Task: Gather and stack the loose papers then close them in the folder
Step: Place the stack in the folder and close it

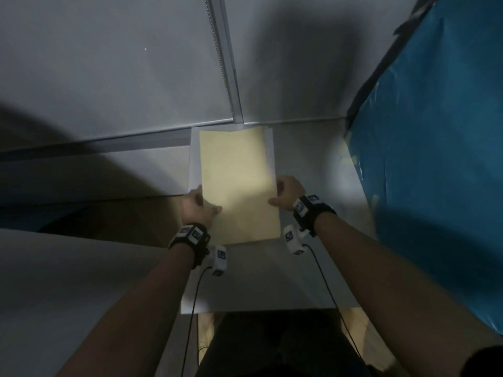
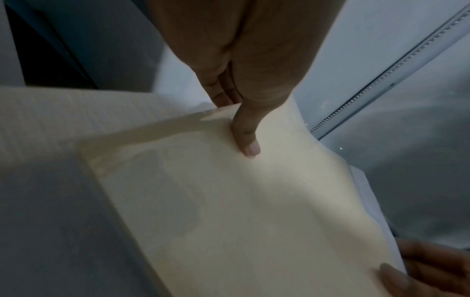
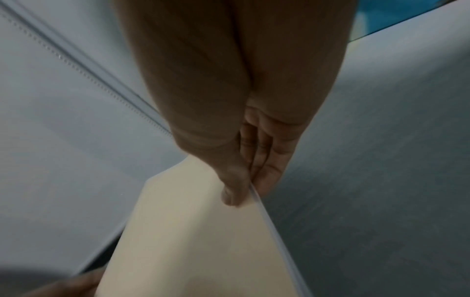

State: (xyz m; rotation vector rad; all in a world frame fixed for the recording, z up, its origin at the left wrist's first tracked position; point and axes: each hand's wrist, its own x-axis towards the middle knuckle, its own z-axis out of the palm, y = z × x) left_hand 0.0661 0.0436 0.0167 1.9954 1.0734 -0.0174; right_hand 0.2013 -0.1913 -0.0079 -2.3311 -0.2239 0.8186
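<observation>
I hold a stack of papers upright in front of me: a pale yellow sheet on top, with white sheets showing behind its left and right edges. My left hand grips the stack's left edge, thumb pressed on the yellow sheet and fingers behind it. My right hand pinches the right edge, thumb on the yellow face and fingers at the back. I cannot single out a folder with certainty. A cream textured sheet lies to the left of the stack.
A white surface lies under my wrists. A beige area sits in shadow to the left. Grey wall panels with a metal rail stand behind. A blue plastic sheet hangs close on the right.
</observation>
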